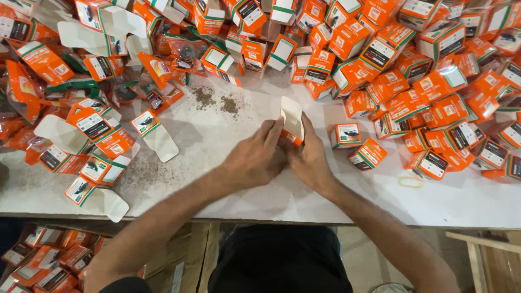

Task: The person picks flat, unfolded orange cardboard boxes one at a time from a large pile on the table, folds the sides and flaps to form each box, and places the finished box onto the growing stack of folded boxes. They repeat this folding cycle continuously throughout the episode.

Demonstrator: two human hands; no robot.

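— So, how far along does the work look?

— Judging by the heaps, well in but not finished; both hands meet at the middle of the white table (260, 201), the left hand (255, 160) and the right hand (310, 161) pinched together on one small orange carton (292, 123) whose pale flap stands open, so that box is not yet closed.

— And nearer than the table?

— Below its near edge, to the left, a brown case (49, 260) holds more orange cartons; how full it is I cannot tell.

— What lies beside the held carton?

— Just right of it stand two closed orange boxes (358, 145), each with a white-and-green label panel; a yellow rubber band (411, 182) lies on the table further right; to the left lie flat unfolded blanks (154, 133), white inside, orange outside, so plenty seems left to fold.

— Farther back?

— Beyond the carton, a patch of dark crumbs (217, 102); right of that a big heap of finished boxes (434, 70), orange with black and white label faces; along the far left, clear orange pouches (163, 70) mixed with open cartons.
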